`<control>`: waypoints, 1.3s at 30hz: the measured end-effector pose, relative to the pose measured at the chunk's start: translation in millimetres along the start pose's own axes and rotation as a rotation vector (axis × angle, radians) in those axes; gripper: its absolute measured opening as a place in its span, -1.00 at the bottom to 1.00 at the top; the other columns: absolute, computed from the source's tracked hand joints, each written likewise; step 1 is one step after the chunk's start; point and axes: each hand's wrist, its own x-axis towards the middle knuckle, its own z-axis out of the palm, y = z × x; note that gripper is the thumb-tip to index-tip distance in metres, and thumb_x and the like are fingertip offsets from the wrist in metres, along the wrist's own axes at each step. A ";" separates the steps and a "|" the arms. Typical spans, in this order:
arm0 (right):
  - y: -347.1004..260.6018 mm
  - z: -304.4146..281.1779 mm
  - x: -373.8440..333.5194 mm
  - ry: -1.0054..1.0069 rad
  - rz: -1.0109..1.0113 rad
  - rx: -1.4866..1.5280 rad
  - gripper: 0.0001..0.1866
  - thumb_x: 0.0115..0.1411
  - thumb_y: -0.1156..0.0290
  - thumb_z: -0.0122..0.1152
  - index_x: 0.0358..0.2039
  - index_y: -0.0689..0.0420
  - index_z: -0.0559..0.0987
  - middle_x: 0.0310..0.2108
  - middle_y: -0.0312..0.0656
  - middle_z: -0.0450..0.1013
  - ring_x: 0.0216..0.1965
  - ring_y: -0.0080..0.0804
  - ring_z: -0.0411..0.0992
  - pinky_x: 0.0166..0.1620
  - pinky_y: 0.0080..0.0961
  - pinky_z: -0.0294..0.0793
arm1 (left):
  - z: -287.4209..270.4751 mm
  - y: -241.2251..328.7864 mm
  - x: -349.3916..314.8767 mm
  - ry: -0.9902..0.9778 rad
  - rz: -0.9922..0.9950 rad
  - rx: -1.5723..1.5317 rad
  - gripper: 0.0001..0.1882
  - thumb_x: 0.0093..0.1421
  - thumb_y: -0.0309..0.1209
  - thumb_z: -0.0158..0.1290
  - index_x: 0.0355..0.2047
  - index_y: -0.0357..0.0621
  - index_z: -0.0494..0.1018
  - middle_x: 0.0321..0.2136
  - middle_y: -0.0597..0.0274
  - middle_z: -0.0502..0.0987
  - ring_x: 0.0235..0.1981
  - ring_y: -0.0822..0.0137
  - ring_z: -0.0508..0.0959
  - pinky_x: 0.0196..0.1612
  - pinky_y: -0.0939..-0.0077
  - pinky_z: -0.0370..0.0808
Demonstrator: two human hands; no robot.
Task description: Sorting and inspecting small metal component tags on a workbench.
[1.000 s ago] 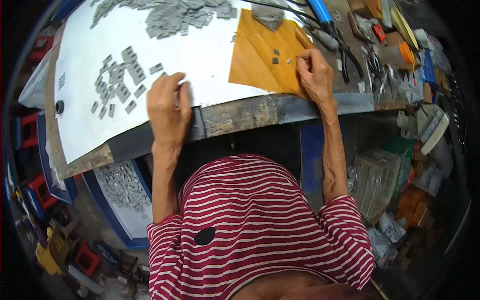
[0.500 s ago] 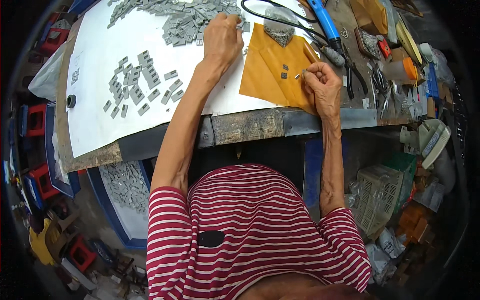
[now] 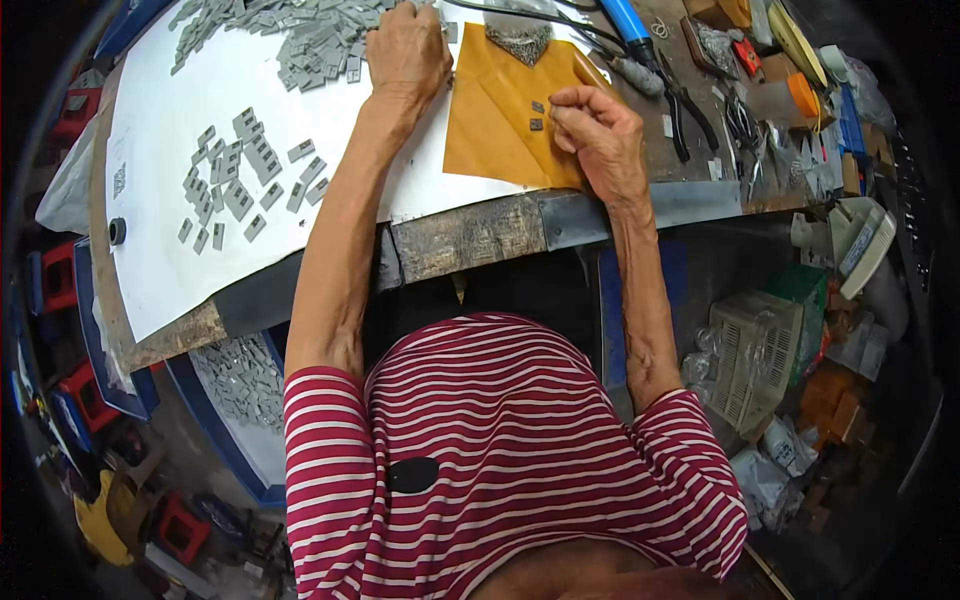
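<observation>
My left hand (image 3: 408, 55) lies at the near right edge of a large pile of grey rectangular pieces (image 3: 320, 50). Its fingers are curled downward, and the fingertips and anything in them are hidden. Over the right part of an orange-brown sheet (image 3: 490, 135), my right hand (image 3: 605, 145) is closed in a pinch of thumb and fingers. What sits in that pinch is too small to name. Just left of those fingertips, two small dark square pieces (image 3: 537, 124) rest on the sheet. A clear bag of tiny metal parts (image 3: 522, 45) stands on the sheet's far edge.
Loose grey pieces (image 3: 240, 170) lie spread on white paper (image 3: 150, 260) to the left. A blue hand tool (image 3: 627, 20) with a black cord and black-handled pliers (image 3: 690, 125) lie at right. A blue tray of grey pieces (image 3: 240, 380) stands below the table edge.
The whole view has shifted, so the table appears farther left and up. My right hand has moved slightly left over the sheet; a small shiny piece seen there before is now out of sight.
</observation>
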 end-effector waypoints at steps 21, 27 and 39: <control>8.7 -4.2 0.6 0.129 0.056 0.140 -0.89 0.06 0.51 0.11 -0.49 0.31 0.46 -0.59 -0.20 0.44 -0.66 -0.70 0.29 -0.65 -0.83 0.24 | -54.6 57.0 -39.7 -0.012 -0.157 -0.649 -0.82 0.04 -0.43 0.01 -0.40 -0.32 0.44 -0.58 -0.01 0.52 -0.58 0.15 0.55 -0.47 0.43 0.47; 4.9 -1.4 -0.5 0.071 0.042 0.027 -0.88 0.13 0.48 0.07 -0.40 0.29 0.45 -0.48 -0.17 0.46 -0.58 -0.64 0.35 -0.49 -0.78 0.34 | -51.8 61.9 -47.9 -0.055 -0.221 -0.824 -0.80 0.04 -0.46 0.03 -0.37 -0.37 0.43 -0.55 0.05 0.52 -0.55 0.32 0.53 -0.45 0.54 0.47; 4.3 6.6 6.2 0.111 0.060 -0.035 -0.85 0.11 0.46 0.08 -0.41 0.32 0.44 -0.51 -0.07 0.47 -0.59 -0.55 0.44 -0.56 -0.76 0.43 | -49.3 63.9 -55.0 -0.177 -0.209 -0.853 -0.78 0.11 -0.41 0.02 -0.29 -0.33 0.42 -0.49 0.22 0.51 -0.52 0.51 0.44 -0.43 0.64 0.41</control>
